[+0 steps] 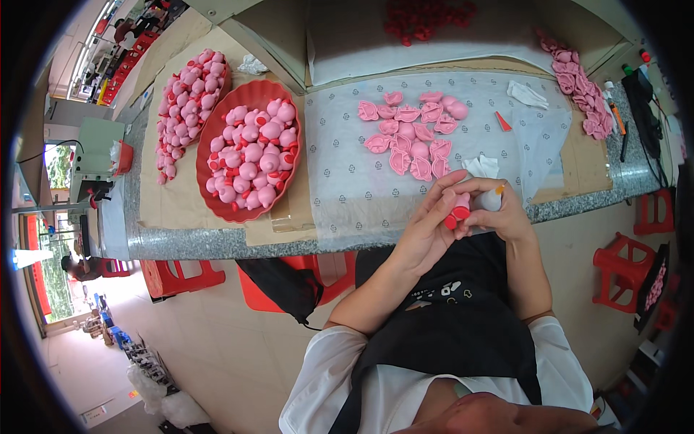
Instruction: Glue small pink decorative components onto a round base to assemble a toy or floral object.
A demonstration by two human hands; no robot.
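In front of my apron, above the near edge of the table, my two hands are close together. My left hand is closed around a small pink toy piece with red ends. A small whitish bottle with a yellow-orange tip is gripped in my right hand, whose fingers also come near the toy piece. Beyond them, several folded pink pieces and a few rounded pink ones lie on a printed white sheet. A crumpled white tissue rests just past my right hand.
Left on the table stands a red scalloped bowl full of pink-and-red toy pieces, with another heap beyond it. Pink pieces are piled at the right, near a red cone-shaped piece. Red stools stand beside the table.
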